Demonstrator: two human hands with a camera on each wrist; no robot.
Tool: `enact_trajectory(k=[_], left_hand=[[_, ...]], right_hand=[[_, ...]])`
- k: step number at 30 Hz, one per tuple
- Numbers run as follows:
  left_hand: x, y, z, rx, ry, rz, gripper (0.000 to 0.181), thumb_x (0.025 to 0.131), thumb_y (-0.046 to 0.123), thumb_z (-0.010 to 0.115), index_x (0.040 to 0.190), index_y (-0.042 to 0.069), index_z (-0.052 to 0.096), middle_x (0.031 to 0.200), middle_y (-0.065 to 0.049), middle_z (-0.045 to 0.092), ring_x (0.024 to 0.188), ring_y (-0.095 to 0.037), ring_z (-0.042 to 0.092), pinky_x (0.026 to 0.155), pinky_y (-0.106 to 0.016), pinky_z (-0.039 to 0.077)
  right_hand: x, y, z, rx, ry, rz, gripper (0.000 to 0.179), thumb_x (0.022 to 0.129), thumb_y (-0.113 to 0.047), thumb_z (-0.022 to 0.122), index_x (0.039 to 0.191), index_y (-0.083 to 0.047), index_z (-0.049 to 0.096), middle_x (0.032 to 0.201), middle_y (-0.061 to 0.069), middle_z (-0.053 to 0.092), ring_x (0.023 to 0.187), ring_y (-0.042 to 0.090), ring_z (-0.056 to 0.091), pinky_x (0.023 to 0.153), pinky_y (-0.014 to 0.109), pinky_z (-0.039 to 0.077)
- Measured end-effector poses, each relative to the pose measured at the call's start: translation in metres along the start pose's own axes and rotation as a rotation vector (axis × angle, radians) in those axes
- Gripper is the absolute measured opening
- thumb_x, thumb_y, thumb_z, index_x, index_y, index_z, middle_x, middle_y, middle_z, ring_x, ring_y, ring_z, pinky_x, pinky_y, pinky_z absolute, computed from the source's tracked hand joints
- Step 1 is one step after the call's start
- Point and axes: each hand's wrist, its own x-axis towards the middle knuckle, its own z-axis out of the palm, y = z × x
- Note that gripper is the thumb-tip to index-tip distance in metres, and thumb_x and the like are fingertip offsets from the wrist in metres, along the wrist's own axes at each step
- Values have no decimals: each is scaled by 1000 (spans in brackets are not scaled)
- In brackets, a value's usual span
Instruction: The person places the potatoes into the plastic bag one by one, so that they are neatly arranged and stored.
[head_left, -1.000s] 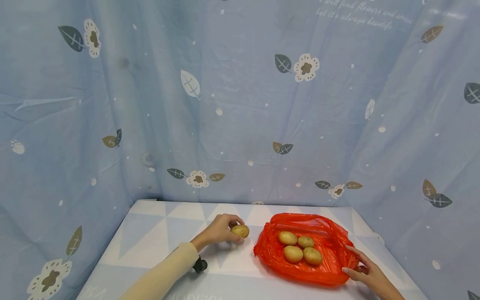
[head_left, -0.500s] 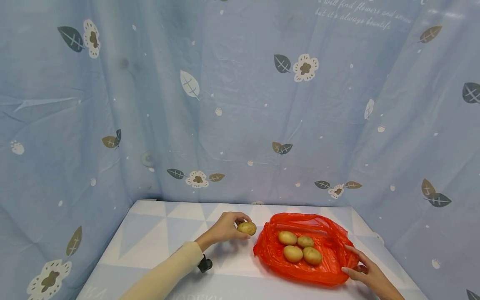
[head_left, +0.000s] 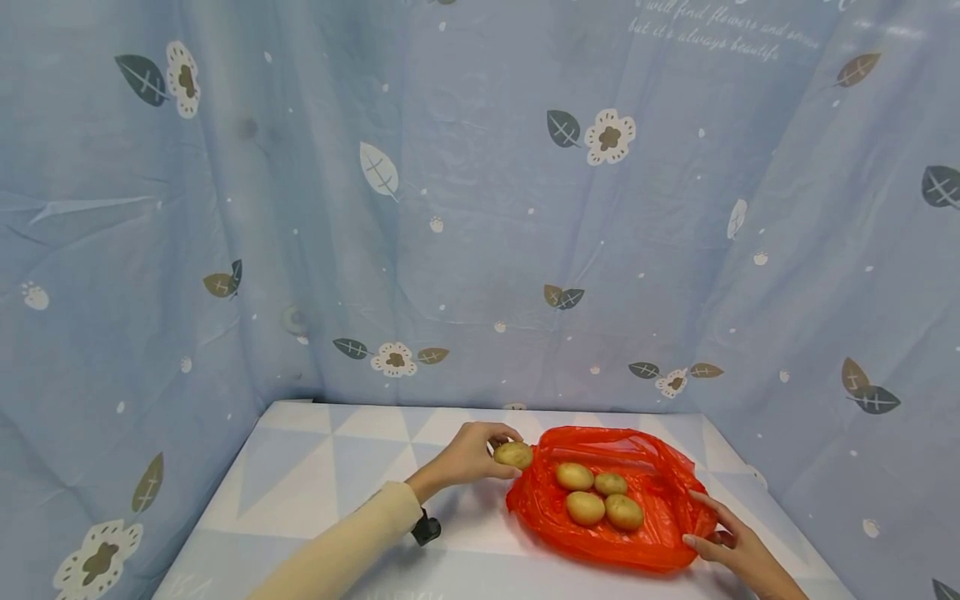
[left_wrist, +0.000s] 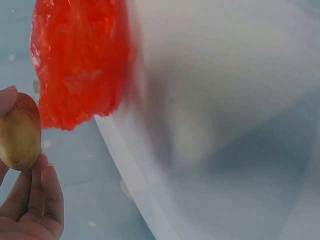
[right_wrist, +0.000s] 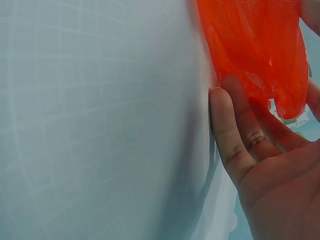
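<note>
My left hand [head_left: 472, 455] pinches a yellow potato [head_left: 513, 455] between thumb and fingers, at the left rim of an open red plastic bag [head_left: 600, 552]. In the left wrist view the held potato [left_wrist: 21, 134] is beside the bag's crumpled edge [left_wrist: 80, 75]. Several potatoes [head_left: 587, 508] lie together inside the bag. At the bag's right side, my right hand [head_left: 738, 550] holds the rim between thumb and fingers. The right wrist view shows these fingers [right_wrist: 225, 117] along the red plastic, low beside the tabletop.
A table [head_left: 300, 483] with a white and pale-blue triangle pattern carries the bag on its right half. Blue curtains [head_left: 465, 208] with flowers and leaves hang behind and at both sides. A small black device [head_left: 426, 528] sits under the left wrist.
My left hand has moved right with the potato, from a gap away up to the bag's left rim. The right hand and bag have stayed put.
</note>
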Motion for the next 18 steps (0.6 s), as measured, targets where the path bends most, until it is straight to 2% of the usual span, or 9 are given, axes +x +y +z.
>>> enact_trajectory(k=[8,13,18], left_hand=[[10,15,12,-15,-16,15,39,78,22,91,113,18,75,96,9,70,83,-8,62,67,-22,55],[17,27,22,-15,-23,46,39,78,21,91,113,16,75,97,9,71,83,-7,61,66,-21,53],[26,33,36,-18,-34,67,37,79,23,91,112,17,75,99,13,71,86,-5,61,74,-21,52]], right_hand=[[-1,2,-2,48,-11,-13,85,96,-40,72,160,-7,28,156,36,29,114,36,60,88,45,58],[-1,4,-2,62,-14,-11,84,96,-39,72,160,-7,27,155,35,31,111,33,61,87,42,58],[0,6,-1,98,-5,5,83,96,-38,73,160,-9,28,155,32,31,105,28,59,85,39,58]])
